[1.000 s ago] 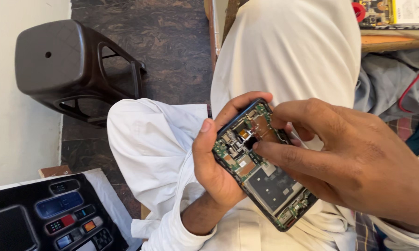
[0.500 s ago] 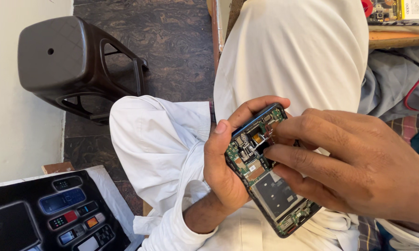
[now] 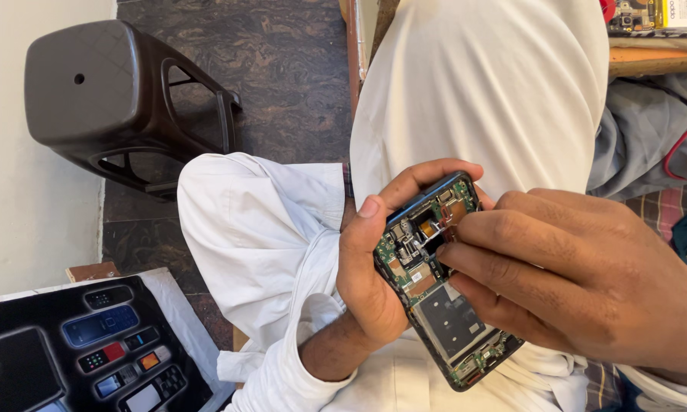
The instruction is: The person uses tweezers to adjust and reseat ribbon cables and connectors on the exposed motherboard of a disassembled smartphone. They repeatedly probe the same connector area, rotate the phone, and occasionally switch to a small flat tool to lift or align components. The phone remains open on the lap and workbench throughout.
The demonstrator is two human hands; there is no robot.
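Shifted slightly up and to the right across the lap since the earlier frames, an opened smartphone point(image 3: 441, 278) with its back cover removed is seen tilted, its green circuit board and dark shielding plate exposed. It is gripped along its left edge by the left hand point(image 3: 374, 263), whose thumb is pressed against the side and whose forefinger is curled over the top corner, so that this grip is closed firmly on the phone. From the phone's right side, the right hand point(image 3: 580, 282) is laid across the board, its fingertips point(image 3: 452, 238) bunched narrowly over the upper part near the camera opening; whether anything is pinched between them cannot be told. Below and behind the phone, white trousers point(image 3: 260, 221) are worn over the raised knees, and a white shirt point(image 3: 481, 84) is seen above it. Well to the left of the phone, a dark brown plastic stool point(image 3: 92, 91) is stood on a patterned stone floor point(image 3: 282, 61). Lower left of the phone, a black printed sheet point(image 3: 77, 351) picturing several handsets is laid out
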